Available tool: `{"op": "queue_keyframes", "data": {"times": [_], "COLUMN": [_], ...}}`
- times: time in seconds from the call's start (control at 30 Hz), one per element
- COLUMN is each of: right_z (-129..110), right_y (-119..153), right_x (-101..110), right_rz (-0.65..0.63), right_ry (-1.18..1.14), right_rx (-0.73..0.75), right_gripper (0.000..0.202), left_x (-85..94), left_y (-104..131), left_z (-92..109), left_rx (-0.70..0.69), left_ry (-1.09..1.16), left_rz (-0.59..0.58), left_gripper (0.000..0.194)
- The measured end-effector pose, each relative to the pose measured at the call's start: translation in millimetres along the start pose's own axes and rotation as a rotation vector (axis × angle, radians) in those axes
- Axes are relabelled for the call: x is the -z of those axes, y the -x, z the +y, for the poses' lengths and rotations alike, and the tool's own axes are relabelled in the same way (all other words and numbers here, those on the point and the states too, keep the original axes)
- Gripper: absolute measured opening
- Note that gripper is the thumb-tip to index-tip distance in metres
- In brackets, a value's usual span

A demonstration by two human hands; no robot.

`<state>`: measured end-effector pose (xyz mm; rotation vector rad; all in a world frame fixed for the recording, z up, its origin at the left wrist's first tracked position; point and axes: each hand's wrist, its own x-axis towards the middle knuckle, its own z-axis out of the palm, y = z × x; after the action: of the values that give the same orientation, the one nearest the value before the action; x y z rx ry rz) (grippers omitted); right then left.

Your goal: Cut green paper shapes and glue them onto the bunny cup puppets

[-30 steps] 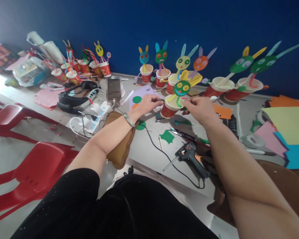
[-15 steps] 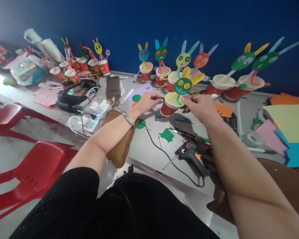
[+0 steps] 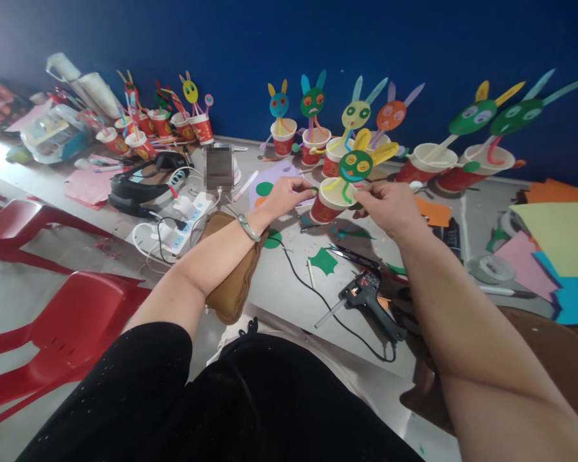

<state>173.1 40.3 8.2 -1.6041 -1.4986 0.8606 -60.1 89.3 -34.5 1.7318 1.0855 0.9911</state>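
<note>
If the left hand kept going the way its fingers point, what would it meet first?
Probably the red paper cup with the green bunny face; the left hand points right at its rim, nearly touching, though depth is unclear.

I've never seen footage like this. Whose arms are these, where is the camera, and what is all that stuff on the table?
No machine here: a person wears a camera on the head, looking down at their own two bare arms. The left hand and right hand pinch at either side of a red paper cup with a green bunny face standing in it. On the grey table lie a black glue gun, scissors, green paper scraps and coloured sheets. More bunny cups line the blue wall. Red chairs stand to the left.
</note>
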Motion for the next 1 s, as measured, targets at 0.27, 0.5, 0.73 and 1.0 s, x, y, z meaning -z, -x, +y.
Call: {"op": "queue_keyframes", "data": {"times": [0.27,0.5,0.73,1.0], "right_z": [-4.6,-2.3,-2.1,-6.0], "right_y": [2.0,0.0,0.2,2.5], "right_x": [0.2,-0.2,0.5,0.5], "right_rz": [0.001,-0.001,-0.001,0.002], "right_ry": [0.016,0.012,0.011,-0.010], "right_rx": [-0.039,-0.026,-0.022,-0.038], "right_gripper": [0.027,0.026,0.027,0.028], "left_x": [-2.2,-1.5,-1.2,-0.7], "left_y": [1.5,1.3,1.0,2.0], "left_z": [4.4,2.1,1.1,3.0], "left_rx": [0.044,0.033,0.035,0.005], "left_ry": [0.026,0.027,0.018,0.017], "left_rz": [0.008,-0.006,-0.015,-0.017], "left_gripper": [0.017,0.016,0.014,0.014]}}
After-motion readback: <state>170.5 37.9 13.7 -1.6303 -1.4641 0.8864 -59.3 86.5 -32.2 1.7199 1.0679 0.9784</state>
